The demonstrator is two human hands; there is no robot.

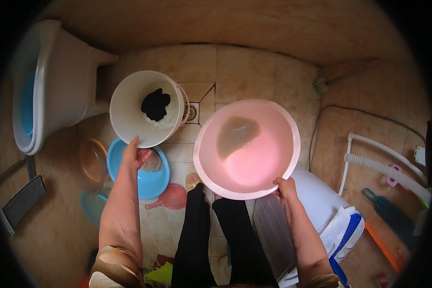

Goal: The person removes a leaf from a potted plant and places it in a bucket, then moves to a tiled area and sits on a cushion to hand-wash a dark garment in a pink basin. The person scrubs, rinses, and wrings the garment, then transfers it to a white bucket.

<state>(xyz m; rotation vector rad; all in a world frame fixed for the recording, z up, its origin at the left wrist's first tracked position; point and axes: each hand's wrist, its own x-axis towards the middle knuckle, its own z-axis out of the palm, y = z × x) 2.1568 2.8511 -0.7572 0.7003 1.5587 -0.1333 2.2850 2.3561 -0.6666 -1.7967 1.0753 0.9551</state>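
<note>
My left hand [136,155] is at the near rim of a white plastic bucket [124,118]. Its thumb lies over the rim and its fingers are outside, below the edge. Inside the bucket is a bundle of black cloth [156,105]. My right hand [285,189] grips the near right rim of a large pink plastic basin [253,169], with most fingers hidden behind it. Murky greyish water [237,136] is pooled toward the basin's far left side, and the basin looks tilted away from me.
Below the bucket sits a blue basin [144,189] with greyish contents, beside a pink dipper [172,197]. A brass floor drain [191,113] lies between bucket and pink basin. At left stands a white washbasin [63,75]. A white corrugated hose [381,171] and a toilet brush [322,85] are at right.
</note>
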